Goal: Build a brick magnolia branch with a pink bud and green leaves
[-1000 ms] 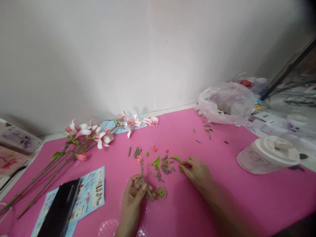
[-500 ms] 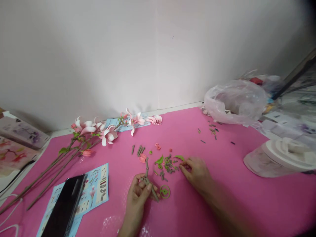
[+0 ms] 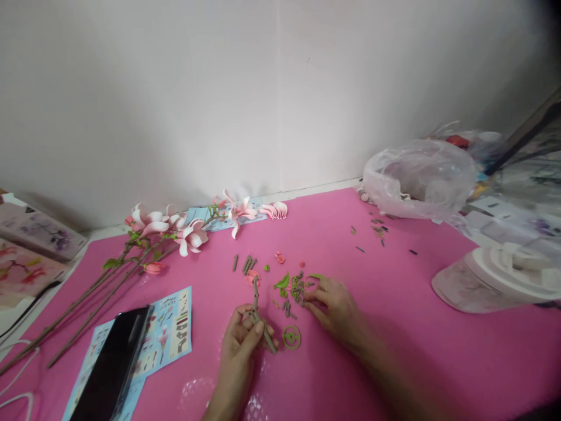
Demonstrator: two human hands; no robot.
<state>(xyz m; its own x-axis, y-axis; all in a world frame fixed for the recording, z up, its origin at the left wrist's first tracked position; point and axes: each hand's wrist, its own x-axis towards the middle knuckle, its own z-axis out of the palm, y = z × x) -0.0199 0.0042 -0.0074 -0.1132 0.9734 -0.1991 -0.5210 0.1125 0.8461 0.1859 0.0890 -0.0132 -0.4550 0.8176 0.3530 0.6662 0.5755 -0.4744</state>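
My left hand is closed around a brown toy branch, its jointed upper end pointing away from me. A coral flower bud shows at the branch's far end; whether they are joined I cannot tell. My right hand reaches into a pile of small brown and green parts, fingers curved and slightly apart at its right edge. Green leaves lie around the pile. Just right of my left hand is a green ring-shaped piece. Short brown sticks and small coral pieces lie beyond.
Finished pink magnolia stems lie at the left. Below them a black phone covers part of an instruction sheet. At the right stand a clear plastic bag and a white lidded tub. Loose parts lie near the bag.
My right hand has moved slightly left, its fingertips now at the parts pile. The branch in my left hand has shifted a little left and stands in front of the coral bud.
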